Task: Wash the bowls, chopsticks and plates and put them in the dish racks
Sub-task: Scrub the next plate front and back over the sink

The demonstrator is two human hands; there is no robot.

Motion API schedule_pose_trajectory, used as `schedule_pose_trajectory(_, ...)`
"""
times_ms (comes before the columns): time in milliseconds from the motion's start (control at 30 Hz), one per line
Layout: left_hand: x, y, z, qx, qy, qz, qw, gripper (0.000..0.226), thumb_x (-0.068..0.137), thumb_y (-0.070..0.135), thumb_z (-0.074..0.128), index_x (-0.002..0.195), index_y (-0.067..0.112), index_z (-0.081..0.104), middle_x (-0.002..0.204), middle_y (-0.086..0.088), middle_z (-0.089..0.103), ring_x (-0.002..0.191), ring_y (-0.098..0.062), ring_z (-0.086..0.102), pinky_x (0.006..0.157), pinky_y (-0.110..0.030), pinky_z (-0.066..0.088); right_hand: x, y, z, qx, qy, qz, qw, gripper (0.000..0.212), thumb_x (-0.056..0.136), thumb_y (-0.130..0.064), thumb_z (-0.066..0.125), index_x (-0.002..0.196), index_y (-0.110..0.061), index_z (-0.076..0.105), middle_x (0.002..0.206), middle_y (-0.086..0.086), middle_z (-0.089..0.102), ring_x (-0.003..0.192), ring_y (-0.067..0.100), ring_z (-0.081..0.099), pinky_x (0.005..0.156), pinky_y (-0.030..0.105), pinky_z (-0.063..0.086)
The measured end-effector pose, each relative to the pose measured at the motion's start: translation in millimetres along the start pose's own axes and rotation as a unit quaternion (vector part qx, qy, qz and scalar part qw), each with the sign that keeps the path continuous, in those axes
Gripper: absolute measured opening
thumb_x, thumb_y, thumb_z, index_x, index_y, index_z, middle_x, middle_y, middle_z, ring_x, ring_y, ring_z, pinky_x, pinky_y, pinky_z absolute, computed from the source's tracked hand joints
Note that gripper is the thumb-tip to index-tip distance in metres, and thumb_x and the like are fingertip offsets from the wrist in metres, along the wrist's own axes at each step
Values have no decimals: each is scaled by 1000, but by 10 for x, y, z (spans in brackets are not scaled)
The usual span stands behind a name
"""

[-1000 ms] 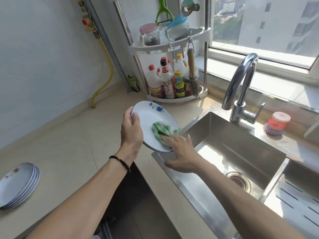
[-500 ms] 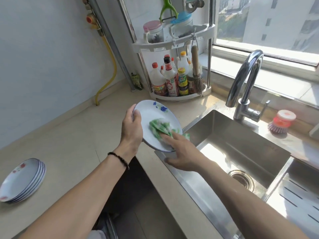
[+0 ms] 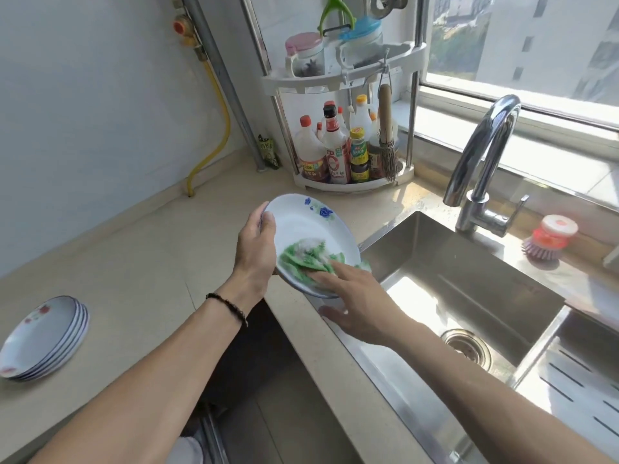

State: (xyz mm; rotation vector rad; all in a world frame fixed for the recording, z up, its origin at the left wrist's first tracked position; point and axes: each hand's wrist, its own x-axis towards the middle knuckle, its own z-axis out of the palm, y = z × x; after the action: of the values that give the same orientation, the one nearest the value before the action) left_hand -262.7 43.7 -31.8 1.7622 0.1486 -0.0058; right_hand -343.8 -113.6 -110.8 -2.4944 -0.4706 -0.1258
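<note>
Forearms reach in from the bottom edge, the left one wearing a dark bead bracelet [image 3: 227, 303] at the wrist. Just beyond, the left hand [image 3: 255, 249] grips the near-left rim of a white plate [image 3: 301, 226] with blue flowers, thumb curled over the face and the other fingers hidden behind it; the plate is tilted and held over the counter edge at the sink's left corner. The right hand [image 3: 356, 301] lies with fingers nearly straight, pressing a green cloth [image 3: 306, 256] flat against the lower part of the plate's face. To the right the steel sink [image 3: 469, 283] drops away, its drain [image 3: 467, 349] near the divider. Far left on the beige counter [image 3: 140, 262] sits a stack of plates [image 3: 43, 336] with red flowers, well apart from the hands. Farther back stand the faucet [image 3: 482, 162], a red-topped dish brush [image 3: 549, 237] and a corner shelf [image 3: 348, 78] with sauce bottles [image 3: 335, 152] on its lower tier.
</note>
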Motion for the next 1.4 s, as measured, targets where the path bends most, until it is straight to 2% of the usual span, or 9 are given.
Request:
schedule_pose_trajectory(100, 19, 112, -72, -27, -43, -55, 997, 33, 108, 35, 40, 136, 27, 55, 114, -3, 69, 86, -20, 67, 48, -24, 52, -25, 220, -24, -127, 83, 5, 988, 47, 84, -29, 74, 130, -25, 64, 128, 9, 66, 118, 30, 63, 106, 58, 40)
schedule_pose_trajectory(233, 29, 204, -53, -103, -36, -108, 988, 30, 104, 29, 51, 132, 20, 56, 117, -10, 70, 88, -23, 69, 58, -32, 57, 60, 138, -110, -206, 159, -9, 965, 38, 78, -21, 83, 114, -24, 71, 92, 3, 70, 89, 29, 67, 105, 63, 39)
schedule_pose_trajectory(400, -314, -33, 341, -129, 5, -51, 990, 48, 99, 15, 54, 142, 31, 40, 127, -4, 65, 102, -22, 71, 73, -41, 61, 339, -298, -40, -139, 239, 58, 959, 29, 61, -7, 84, 84, -21, 74, 62, -2, 60, 63, 26, 58, 80, 44, 52)
schedule_pose_trajectory(467, -275, -86, 383, -89, 57, -9, 994, 48, 102, 21, 43, 149, 32, 35, 138, -4, 56, 117, -23, 63, 92, -48, 57, 276, -375, 76, -31, 268, 38, 962, 29, 70, -10, 79, 94, -24, 75, 66, -8, 56, 68, 24, 56, 74, 37, 46)
schedule_pose_trajectory(533, -190, -82, 300, -55, 74, 18, 996, 44, 106, 23, 36, 150, 26, 37, 138, -2, 55, 119, -20, 59, 96, -43, 55, 146, -274, 136, 36, 212, 25, 976, 40, 77, -21, 71, 116, -31, 70, 84, -12, 60, 92, 20, 59, 92, 43, 43)
schedule_pose_trajectory(667, -145, -85, 192, 9, 89, 51, 995, 38, 109, 25, 34, 145, 24, 46, 119, 8, 59, 108, -11, 60, 88, -26, 52, 51, -47, 37, -1, 46, 93, 995, 61, 83, -46, 60, 143, -32, 53, 141, -1, 55, 139, 19, 41, 121, 61, -1)
schedule_pose_trajectory(933, -129, -61, 147, 9, 91, 45, 995, 38, 110, 25, 32, 145, 25, 45, 113, 10, 58, 94, 1, 59, 69, -12, 48, 118, -102, -124, -51, -43, 106, 992, 77, 89, -40, 59, 157, -34, 23, 161, 2, 29, 152, 18, 15, 118, 60, -16)
schedule_pose_trajectory(1100, -63, -35, 103, 17, 87, 53, 995, 42, 106, 31, 34, 145, 24, 48, 134, -2, 60, 120, -20, 59, 101, -41, 53, 76, -257, -131, 57, -52, 52, 996, 72, 89, -31, 62, 154, -33, 32, 152, -2, 40, 148, 16, 21, 121, 58, -12)
schedule_pose_trajectory(1400, -60, 25, 93, 26, 73, 35, 996, 48, 100, 39, 35, 144, 24, 48, 134, -3, 61, 121, -22, 59, 104, -47, 50, 111, -266, -163, 61, -46, 67, 995, 76, 89, -29, 64, 155, -34, 28, 148, 0, 41, 145, 18, 25, 122, 52, -13)
